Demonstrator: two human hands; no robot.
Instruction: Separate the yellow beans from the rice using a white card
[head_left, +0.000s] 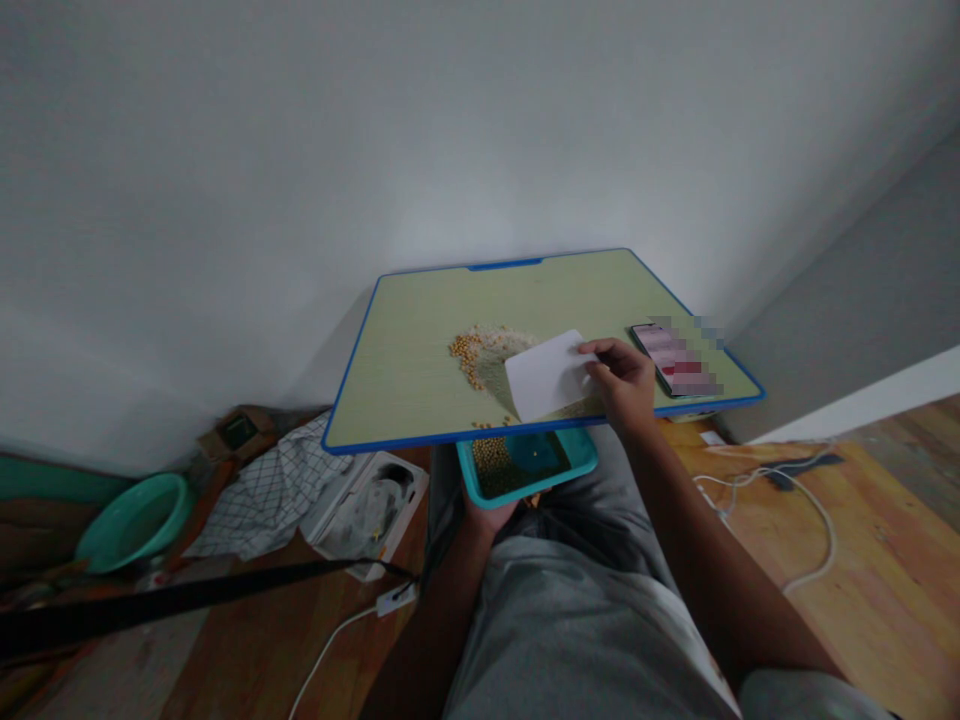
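Note:
My right hand (626,385) is closed on the right edge of a white card (546,375), which lies tilted on a low table (420,340) with a pale green top and blue rim. The card rests against a pile of yellow beans mixed with fine grains (484,352). My left hand (491,515) is under the table's front edge, holding up a teal tray (581,462) from beneath; only part of the palm shows. The tray has yellow beans in its left part.
A phone (667,360) lies at the table's right edge. On the wooden floor to the left are a teal basin (135,520), a checked cloth (262,490) and a white box (367,510). White cables (810,520) trail on the right. The wall is close behind.

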